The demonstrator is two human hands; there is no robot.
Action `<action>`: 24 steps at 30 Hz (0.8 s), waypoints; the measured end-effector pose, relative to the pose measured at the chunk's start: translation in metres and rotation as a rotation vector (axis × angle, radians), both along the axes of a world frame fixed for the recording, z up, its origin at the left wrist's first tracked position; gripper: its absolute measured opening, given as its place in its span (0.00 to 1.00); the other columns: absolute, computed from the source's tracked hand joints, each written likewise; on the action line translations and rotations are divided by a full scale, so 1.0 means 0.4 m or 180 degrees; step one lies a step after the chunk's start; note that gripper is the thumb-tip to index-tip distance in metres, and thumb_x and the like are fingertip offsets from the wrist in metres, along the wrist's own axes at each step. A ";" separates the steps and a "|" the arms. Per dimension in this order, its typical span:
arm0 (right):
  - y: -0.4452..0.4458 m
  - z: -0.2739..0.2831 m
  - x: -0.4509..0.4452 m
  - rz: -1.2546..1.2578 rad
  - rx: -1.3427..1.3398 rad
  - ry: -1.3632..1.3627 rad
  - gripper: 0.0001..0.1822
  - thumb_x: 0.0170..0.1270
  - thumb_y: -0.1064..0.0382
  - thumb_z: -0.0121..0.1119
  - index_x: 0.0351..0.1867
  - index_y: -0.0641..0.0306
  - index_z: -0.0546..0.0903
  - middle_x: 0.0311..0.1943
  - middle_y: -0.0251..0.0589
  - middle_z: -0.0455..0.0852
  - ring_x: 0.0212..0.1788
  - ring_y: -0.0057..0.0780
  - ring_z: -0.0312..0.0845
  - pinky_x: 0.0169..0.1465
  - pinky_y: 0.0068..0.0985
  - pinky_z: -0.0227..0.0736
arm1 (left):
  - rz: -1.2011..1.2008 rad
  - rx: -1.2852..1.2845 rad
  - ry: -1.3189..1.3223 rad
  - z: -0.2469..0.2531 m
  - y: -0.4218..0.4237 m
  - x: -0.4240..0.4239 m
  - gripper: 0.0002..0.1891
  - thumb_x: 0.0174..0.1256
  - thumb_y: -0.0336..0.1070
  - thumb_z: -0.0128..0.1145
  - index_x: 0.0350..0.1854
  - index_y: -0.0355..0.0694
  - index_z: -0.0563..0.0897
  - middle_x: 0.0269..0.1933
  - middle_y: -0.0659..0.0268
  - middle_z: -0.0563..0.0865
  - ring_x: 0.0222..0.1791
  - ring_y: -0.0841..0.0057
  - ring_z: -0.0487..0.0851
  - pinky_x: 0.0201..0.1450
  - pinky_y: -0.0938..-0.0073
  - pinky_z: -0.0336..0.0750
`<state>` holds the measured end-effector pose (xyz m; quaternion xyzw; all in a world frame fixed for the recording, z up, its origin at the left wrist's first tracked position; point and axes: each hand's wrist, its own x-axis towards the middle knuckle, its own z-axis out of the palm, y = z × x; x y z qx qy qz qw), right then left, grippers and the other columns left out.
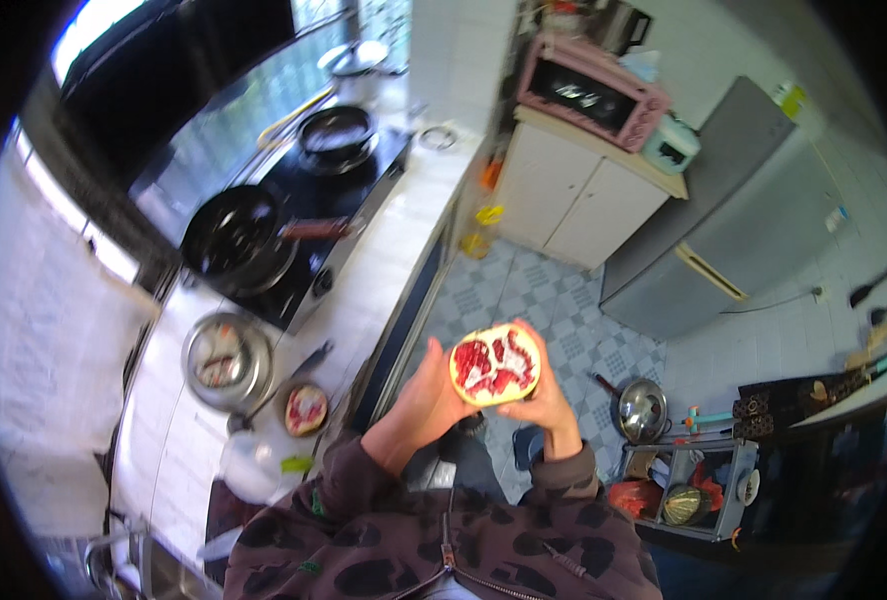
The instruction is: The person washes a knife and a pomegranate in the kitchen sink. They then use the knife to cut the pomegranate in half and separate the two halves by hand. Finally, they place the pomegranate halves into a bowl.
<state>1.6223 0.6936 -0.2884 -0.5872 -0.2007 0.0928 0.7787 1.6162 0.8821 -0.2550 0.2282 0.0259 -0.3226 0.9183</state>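
Observation:
Between both hands I hold a halved pomegranate (pixel 496 365), its cut face turned up to show red seeds and pale membrane. My left hand (pixel 430 390) grips its left side, with the thumb pointing up. Around the right side curl the fingers of my right hand (pixel 547 397). The fruit is held in the air in front of my body, above the floor. A second pomegranate half (pixel 306 410) lies cut side up on the white tiled counter (pixel 368 300) to my left. Close to it are a knife (pixel 312 360) and a white bowl (pixel 251 466).
A steel bowl (pixel 226 362) stands by the gas stove (pixel 286 300), which carries a black wok (pixel 233 236) and a smaller pan (pixel 336 131). Ahead are a pink oven (pixel 592 94) on a cabinet and a grey refrigerator (pixel 713 217). A rack (pixel 683 487) holds a squash at right.

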 end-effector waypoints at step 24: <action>-0.818 0.056 0.722 -0.0837 -0.0581 -0.0490 0.63 0.32 0.71 0.79 0.72 0.63 0.51 0.63 0.45 0.66 0.64 0.32 0.66 0.65 0.30 0.64 | -0.1250 0.0766 -0.0178 -0.005 -0.771 0.836 0.32 0.75 0.59 0.26 0.69 0.37 0.60 0.67 0.58 0.68 0.66 0.63 0.68 0.67 0.57 0.62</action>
